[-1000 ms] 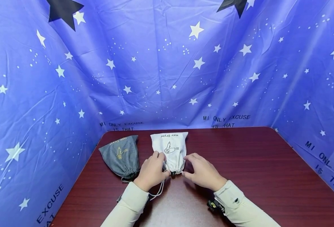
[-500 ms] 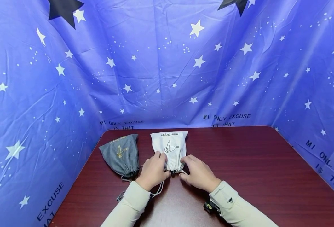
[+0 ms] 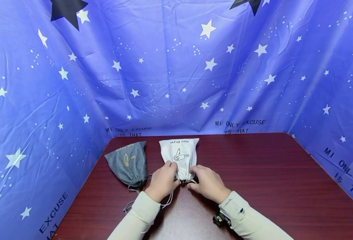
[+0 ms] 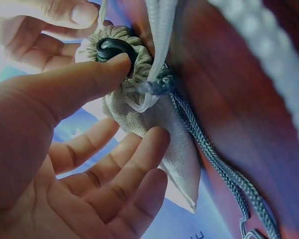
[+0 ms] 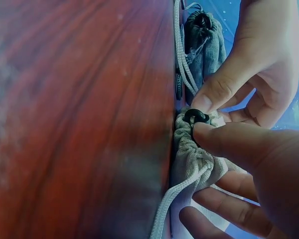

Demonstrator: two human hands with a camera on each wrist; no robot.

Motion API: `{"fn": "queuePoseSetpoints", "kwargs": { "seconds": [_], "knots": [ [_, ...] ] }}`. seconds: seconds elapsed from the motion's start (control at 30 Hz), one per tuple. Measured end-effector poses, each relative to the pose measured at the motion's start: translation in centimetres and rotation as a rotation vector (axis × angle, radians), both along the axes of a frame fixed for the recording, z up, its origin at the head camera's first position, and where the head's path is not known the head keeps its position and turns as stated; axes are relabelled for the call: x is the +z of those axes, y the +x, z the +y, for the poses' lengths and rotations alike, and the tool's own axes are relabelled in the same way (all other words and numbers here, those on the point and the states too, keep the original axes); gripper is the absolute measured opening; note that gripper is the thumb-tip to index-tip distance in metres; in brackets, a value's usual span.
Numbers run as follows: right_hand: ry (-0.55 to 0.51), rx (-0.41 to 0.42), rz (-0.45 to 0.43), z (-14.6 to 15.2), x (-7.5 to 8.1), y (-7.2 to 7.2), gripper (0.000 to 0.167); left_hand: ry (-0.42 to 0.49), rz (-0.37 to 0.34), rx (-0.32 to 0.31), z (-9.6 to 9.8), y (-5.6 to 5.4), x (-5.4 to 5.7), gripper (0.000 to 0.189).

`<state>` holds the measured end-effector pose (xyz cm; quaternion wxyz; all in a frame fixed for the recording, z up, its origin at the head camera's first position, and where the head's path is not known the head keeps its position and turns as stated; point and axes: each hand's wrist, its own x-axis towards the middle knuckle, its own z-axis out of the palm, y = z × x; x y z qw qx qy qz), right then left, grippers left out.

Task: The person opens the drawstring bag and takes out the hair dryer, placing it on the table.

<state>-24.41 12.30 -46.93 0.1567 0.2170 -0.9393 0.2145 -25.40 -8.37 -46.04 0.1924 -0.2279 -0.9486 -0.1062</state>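
A white drawstring bag [image 3: 179,148] printed "Hair Dryer" lies on the table, its gathered mouth toward me. My left hand [image 3: 161,181] holds the left side of that mouth, thumb at the opening and fingers along the cloth. On the other side my right hand [image 3: 208,183] holds the mouth between thumb and fingers. A glossy black loop [image 4: 112,49] pokes out of the gathered opening in the left wrist view, close to both thumbs. What lies inside the bag is hidden. A white cord [image 5: 164,209] trails from it.
Left of the white bag lies a grey drawstring bag [image 3: 128,165] with gold print, its grey cord [image 4: 209,144] trailing on the table. The dark red wooden table [image 3: 269,180] is enclosed by blue star-print curtains [image 3: 176,66].
My right hand has moved a little left, closer in against the mouth of the white bag. My left hand has shifted slightly right. Both bags lie in the same places.
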Motion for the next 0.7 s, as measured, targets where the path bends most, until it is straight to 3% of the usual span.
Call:
{"fn": "queuePoseSetpoints", "kwargs": {
  "seconds": [0.2, 0.7],
  "knots": [
    [-0.002, -0.004, 0.005, 0.00, 0.07, 0.11, 0.040, 0.027, 0.010, -0.034, 0.12, 0.00, -0.03, 0.036],
    [0.001, -0.014, 0.040, 0.07, -0.11, 0.00, 0.033, -0.014, 0.049, -0.037, 0.30, 0.21, 0.05, 0.031]
  ]
}}
